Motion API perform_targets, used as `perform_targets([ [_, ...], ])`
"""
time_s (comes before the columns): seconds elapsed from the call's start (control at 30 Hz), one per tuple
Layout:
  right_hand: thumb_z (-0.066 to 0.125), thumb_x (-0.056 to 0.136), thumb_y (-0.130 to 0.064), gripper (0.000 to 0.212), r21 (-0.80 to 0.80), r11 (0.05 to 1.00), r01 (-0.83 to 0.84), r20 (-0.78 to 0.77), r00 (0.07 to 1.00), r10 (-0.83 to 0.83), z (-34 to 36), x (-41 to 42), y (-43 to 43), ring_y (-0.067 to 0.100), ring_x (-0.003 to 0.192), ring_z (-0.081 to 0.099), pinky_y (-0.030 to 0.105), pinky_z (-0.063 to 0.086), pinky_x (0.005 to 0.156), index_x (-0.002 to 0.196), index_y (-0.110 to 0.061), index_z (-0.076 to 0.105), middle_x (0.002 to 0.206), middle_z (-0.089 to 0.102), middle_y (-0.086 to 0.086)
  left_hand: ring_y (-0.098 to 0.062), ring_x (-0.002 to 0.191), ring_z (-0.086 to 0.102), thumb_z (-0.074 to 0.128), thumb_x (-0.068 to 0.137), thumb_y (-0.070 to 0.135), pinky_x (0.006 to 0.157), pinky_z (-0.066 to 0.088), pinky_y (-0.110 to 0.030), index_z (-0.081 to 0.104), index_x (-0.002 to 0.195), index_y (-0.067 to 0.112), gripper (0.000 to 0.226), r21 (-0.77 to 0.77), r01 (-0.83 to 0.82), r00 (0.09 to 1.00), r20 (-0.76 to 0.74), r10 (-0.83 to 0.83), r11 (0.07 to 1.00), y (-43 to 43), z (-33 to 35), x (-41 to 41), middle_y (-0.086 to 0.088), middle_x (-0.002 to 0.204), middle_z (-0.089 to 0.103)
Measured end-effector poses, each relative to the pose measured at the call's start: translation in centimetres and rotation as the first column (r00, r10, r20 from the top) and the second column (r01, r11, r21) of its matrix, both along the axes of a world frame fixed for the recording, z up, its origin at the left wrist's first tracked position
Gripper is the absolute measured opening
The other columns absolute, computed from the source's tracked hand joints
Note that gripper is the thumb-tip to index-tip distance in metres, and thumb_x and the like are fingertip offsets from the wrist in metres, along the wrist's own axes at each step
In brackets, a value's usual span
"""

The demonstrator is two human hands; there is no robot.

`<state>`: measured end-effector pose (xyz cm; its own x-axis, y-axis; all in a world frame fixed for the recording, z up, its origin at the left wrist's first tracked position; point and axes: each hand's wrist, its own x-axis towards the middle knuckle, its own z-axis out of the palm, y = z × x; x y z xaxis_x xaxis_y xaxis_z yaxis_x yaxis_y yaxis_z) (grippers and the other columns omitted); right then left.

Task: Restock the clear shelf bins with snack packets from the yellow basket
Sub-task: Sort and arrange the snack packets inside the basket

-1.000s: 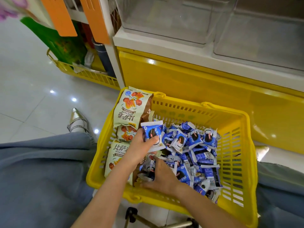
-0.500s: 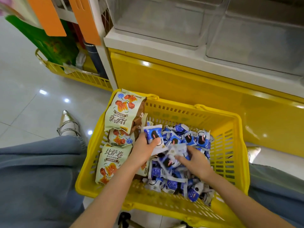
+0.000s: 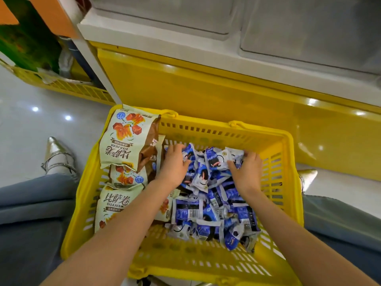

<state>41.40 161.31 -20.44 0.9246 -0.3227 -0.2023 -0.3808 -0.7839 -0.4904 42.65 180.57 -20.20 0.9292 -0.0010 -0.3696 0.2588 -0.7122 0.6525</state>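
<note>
Both the left hand (image 3: 174,165) and right hand (image 3: 246,172) are curling round blue packets (image 3: 206,211) in the basket (image 3: 206,263), fingertips hiding among wrappers.

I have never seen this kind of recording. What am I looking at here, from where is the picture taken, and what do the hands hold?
There is no machine here: you see a person's two bare hands, filmed by a camera worn on the head and looking down. The left hand and the right hand reach into a yellow basket. Inside it, large cream packets lie on the left, beside a pile of small blue and white packets. Each hand curls its fingers round some of the small packets at the far end of the pile. Above, the clear bins stand on a shelf.
</note>
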Motion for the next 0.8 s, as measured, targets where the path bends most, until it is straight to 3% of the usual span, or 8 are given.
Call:
perform_targets([
  [0.07,0.065,0.086,-0.025,0.04,0.085,0.993,-0.078,0.16,0.985,0.064,0.8,-1.4,0.2,0.007,0.099,0.048,0.021,0.044,0.086,0.12,-0.014,0.046,0.107,0.05,-0.004,-0.015,0.107,0.051,0.053,0.092,0.014,0.09,0.041,-0.023,0.039,0.132,0.018,0.043,0.039,0.056,0.986,0.157,-0.061,0.998,-0.2,0.4,-1.3,-0.001,0.134,0.037],
  [0.13,0.063,0.086,-0.029,0.03,0.214,0.945,-0.246,0.126,0.967,0.223,1.0,-3.2,0.0,-0.002,0.085,0.051,0.012,0.043,0.071,0.11,-0.027,0.045,0.094,0.051,-0.017,-0.007,0.087,0.052,0.052,0.092,0.014,0.077,0.041,-0.017,0.044,0.124,0.02,0.033,0.011,0.107,0.97,0.218,-0.107,0.994,-0.3,0.7,-2.9,0.003,0.123,0.044],
  [0.23,0.062,0.084,-0.045,0.042,0.355,0.823,-0.444,-0.205,0.822,0.532,0.4,-5.8,0.4,0.0,0.088,0.054,0.017,0.047,0.073,0.118,-0.028,0.044,0.103,0.053,-0.017,-0.008,0.089,0.055,0.049,0.094,0.016,0.078,0.049,-0.023,0.049,0.113,0.019,0.019,-0.083,0.232,0.973,0.033,-0.23,0.969,-0.7,0.1,-5.1,0.001,0.11,0.056],
  [0.33,0.068,0.076,-0.055,0.085,0.475,0.739,-0.477,-0.438,0.6,0.669,-1.1,-7.6,1.2,0.014,0.125,0.042,0.027,0.038,0.101,0.143,-0.023,0.025,0.142,0.037,-0.002,-0.019,0.107,0.048,0.05,0.094,0.022,0.092,0.043,-0.033,0.045,0.118,0.014,0.026,0.047,0.461,0.876,-0.188,-0.445,0.886,-0.9,-1.1,-6.6,-0.006,0.12,0.048],
  [0.4,0.072,0.075,-0.05,0.1,0.461,0.734,-0.499,-0.498,0.538,0.68,-1.9,-8.9,1.8,0.02,0.137,0.03,0.031,0.032,0.107,0.149,-0.02,0.011,0.154,0.022,0.001,-0.022,0.114,0.042,0.053,0.092,0.028,0.094,0.037,-0.032,0.041,0.123,0.012,0.037,0.144,0.569,0.809,-0.278,-0.519,0.81,-0.4,-1.8,-7.5,-0.007,0.125,0.043],
  [0.57,0.076,0.073,-0.041,0.098,0.329,0.786,-0.524,-0.508,0.604,0.614,-2.2,-9.8,2.1,0.023,0.131,0.039,0.032,0.038,0.1,0.148,-0.018,0.017,0.15,0.031,0.004,-0.023,0.123,0.034,0.055,0.09,0.037,0.104,0.03,-0.034,0.036,0.133,0.011,0.054,0.231,0.659,0.742,-0.358,-0.567,0.716,0.8,-2.6,-8.2,-0.008,0.132,0.04],
  [0.7,0.07,0.079,-0.043,0.073,0.254,0.749,-0.612,-0.483,0.591,0.646,-1.3,-9.3,1.4,0.024,0.117,0.048,0.031,0.043,0.089,0.138,-0.019,0.035,0.138,0.041,0.004,-0.023,0.121,0.032,0.061,0.085,0.04,0.103,0.027,-0.035,0.04,0.132,0.017,0.056,0.231,0.694,0.711,-0.37,-0.598,0.682,1.0,-2.6,-8.0,-0.006,0.129,0.04],
  [0.8,0.068,0.081,-0.043,0.077,0.237,0.729,-0.642,-0.517,0.552,0.654,-1.1,-9.6,1.1,0.028,0.118,0.049,0.035,0.044,0.091,0.141,-0.016,0.029,0.14,0.038,0.008,-0.024,0.126,0.03,0.067,0.077,0.047,0.107,0.026,-0.038,0.033,0.137,0.017,0.074,0.16,0.721,0.675,-0.385,-0.629,0.675,1.0,-2.8,-8.7,-0.004,0.134,0.039],
])
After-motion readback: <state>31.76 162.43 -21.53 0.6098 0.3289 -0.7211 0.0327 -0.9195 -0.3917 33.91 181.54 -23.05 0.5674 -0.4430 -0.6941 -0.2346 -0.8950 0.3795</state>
